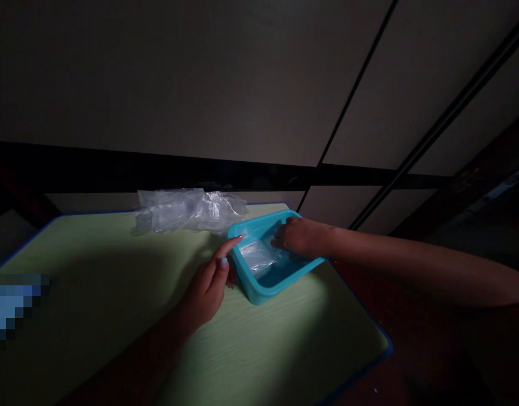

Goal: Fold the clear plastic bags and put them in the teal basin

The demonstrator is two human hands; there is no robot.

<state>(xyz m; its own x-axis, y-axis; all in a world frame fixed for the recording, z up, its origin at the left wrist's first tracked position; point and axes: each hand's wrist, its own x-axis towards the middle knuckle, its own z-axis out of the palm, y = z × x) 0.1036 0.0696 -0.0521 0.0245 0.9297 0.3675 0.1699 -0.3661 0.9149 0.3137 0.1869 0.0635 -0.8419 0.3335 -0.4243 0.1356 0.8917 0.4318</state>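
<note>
A turquoise plastic bin (265,292) stands on the pale green table, with a clear plastic bag (256,258) lying flat inside it. At the bin's left end is my left hand (209,286), its index finger laid on the rim and the other fingers against the outer wall, gripping it. My right hand (296,237) reaches in over the far right side. Its fingers are curled down at the right end of the bag and look closed on it; the fingertips are partly hidden.
Several crumpled clear plastic bags (187,210) lie at the table's back edge, left of the bin. The green table (115,282) has a blue rim. Pale cabinet panels (178,84) rise behind it. A pixelated blue patch covers the far left.
</note>
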